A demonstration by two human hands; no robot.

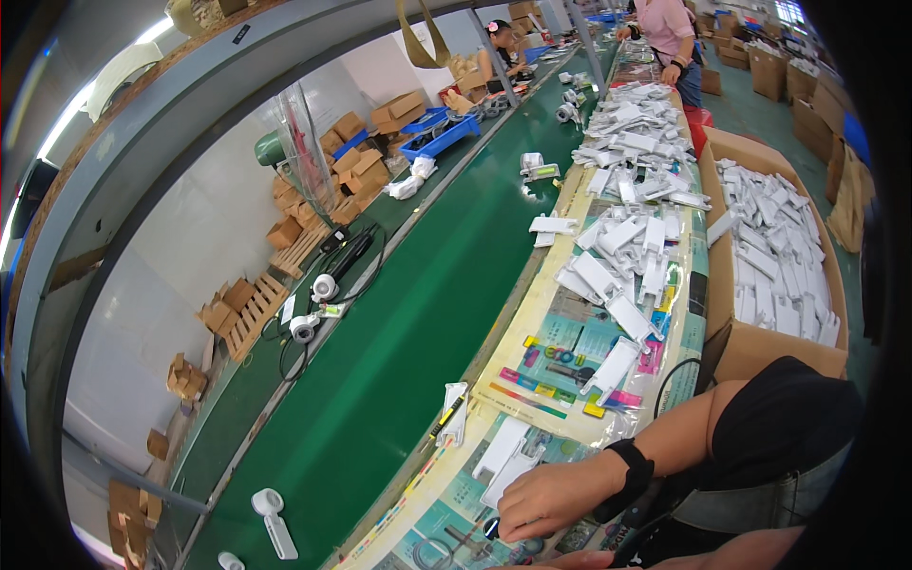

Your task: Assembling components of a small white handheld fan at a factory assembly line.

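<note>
at the far left, cardboard boxes point(353, 161) and wooden pallets point(249, 309) are lying along the wall, and beside them a green conveyor belt point(380, 361) is running up the middle, carrying a white handheld device point(273, 518) near the bottom and more white pieces farther up. a white part with a yellow-handled tool point(453, 414) is sitting at the belt's edge, just where the counter point(446, 499) is beginning. on that counter two flat white plastic housings point(503, 458) are lying side by side, and the right hand point(556, 497) is resting over their near end, knuckles up, fingers curled down toward them; whether it is gripping one cannot be told. only a sliver of the left hand point(570, 560) is showing at the bottom edge, its fingers out of sight. the housings are looking light, stiff and smooth, likely a little slippery, so pinching one across its long edges near the middle seems the surest hold. further right, a heap of similar white parts point(627, 242) is spreading up the counter, and an open cardboard carton point(774, 275) is holding many more. another person in a pink top point(665, 28) is working at the far end.
</note>
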